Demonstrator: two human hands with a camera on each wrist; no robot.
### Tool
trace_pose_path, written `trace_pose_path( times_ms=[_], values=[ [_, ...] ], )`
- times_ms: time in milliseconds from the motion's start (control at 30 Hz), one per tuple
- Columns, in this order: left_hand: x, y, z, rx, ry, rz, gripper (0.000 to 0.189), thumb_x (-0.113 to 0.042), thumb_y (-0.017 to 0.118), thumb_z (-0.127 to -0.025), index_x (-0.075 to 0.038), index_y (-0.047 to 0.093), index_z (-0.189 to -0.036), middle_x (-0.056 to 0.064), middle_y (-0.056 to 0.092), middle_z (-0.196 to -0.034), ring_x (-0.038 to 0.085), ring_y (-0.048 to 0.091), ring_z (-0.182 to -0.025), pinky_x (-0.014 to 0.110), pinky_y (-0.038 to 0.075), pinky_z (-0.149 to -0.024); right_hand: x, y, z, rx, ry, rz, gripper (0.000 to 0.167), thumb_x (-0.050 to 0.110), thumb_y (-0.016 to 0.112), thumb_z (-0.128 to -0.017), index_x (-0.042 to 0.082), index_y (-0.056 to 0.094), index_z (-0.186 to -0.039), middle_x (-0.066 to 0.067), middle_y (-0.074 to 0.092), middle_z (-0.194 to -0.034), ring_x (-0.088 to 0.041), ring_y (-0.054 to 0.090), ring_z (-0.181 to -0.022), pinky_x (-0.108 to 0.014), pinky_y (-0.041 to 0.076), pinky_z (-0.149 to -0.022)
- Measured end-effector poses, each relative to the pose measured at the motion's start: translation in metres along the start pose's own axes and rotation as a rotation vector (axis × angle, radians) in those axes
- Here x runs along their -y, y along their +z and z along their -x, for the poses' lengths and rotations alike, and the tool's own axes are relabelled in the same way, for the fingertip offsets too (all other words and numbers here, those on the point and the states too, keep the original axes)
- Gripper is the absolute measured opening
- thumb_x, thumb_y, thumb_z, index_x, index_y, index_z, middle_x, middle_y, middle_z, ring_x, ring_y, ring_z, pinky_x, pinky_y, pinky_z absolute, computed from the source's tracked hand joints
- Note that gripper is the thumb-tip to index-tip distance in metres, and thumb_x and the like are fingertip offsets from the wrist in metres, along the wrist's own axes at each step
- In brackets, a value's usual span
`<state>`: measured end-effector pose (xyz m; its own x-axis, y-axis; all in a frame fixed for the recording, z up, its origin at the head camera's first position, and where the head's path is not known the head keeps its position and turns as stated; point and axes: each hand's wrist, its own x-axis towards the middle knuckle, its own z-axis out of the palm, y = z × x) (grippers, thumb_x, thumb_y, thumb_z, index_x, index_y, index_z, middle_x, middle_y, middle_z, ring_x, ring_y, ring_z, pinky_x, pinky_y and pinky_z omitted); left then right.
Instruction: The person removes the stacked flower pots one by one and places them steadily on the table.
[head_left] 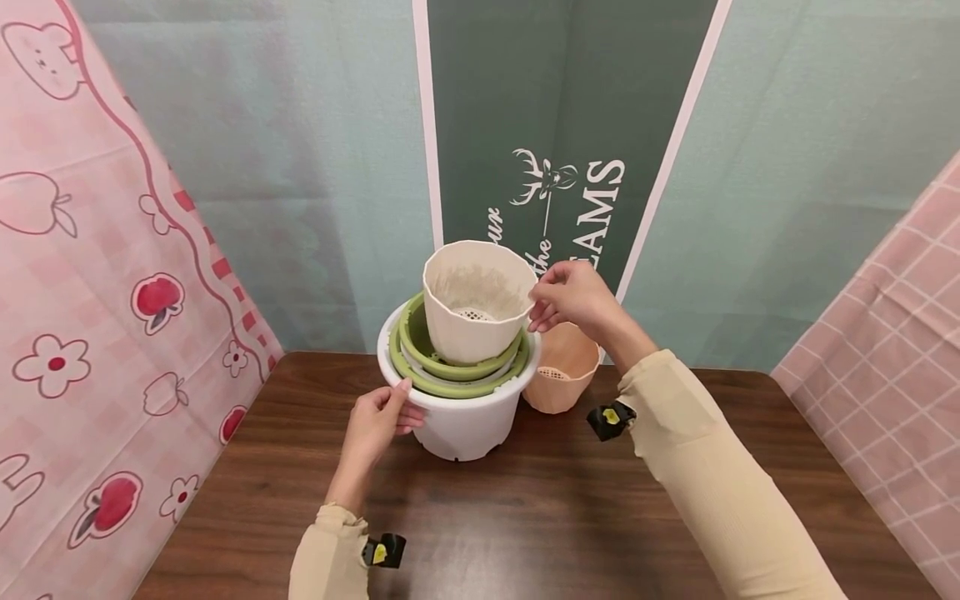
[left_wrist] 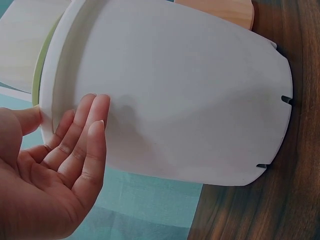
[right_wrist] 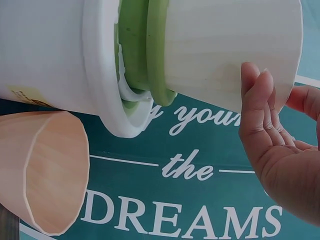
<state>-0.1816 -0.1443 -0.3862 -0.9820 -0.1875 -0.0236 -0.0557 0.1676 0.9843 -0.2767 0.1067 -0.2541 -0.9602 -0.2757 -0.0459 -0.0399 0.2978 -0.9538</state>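
In the head view, a cream flower pot (head_left: pixel 477 333) with a stained inside and a holed bottom sits tilted at the top of a nested stack. My right hand (head_left: pixel 572 296) pinches its right rim between thumb and fingers. Below it are green pots (head_left: pixel 422 329) with a pale rim between them, all inside a large white flower pot (head_left: pixel 467 429). My left hand (head_left: pixel 378 419) holds the white pot's front left rim, thumb at the edge and fingers against the outer wall (left_wrist: pixel 175 90). The right wrist view shows the fingers (right_wrist: pixel 257 95) on the cream pot's outside.
A peach flower pot (head_left: pixel 573 354) stands on the wooden table (head_left: pixel 337 375) just right of the stack. Behind is a green cloth (head_left: pixel 570 75) with lettering; patterned pink cloths (head_left: pixel 90 275) hang at both sides.
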Motion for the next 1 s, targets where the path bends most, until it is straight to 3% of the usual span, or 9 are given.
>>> trace_pose_path(
  times_ms=[1000],
  values=[
    [0.000, -0.001, 0.000, 0.004, -0.002, 0.003, 0.040, -0.030, 0.052, -0.094, 0.008, 0.061, -0.087, 0.016, 0.066, -0.071, 0.022, 0.066, -0.063, 0.029, 0.054, -0.057, 0.016, -0.014, 0.007, -0.059, -0.027, -0.010, 0.009, -0.001, 0.050, -0.088, -0.010, 0.048, -0.091, -0.018, 0.061, -0.063, -0.026, 0.064, -0.055, -0.038, 0.055, -0.057]
  ],
)
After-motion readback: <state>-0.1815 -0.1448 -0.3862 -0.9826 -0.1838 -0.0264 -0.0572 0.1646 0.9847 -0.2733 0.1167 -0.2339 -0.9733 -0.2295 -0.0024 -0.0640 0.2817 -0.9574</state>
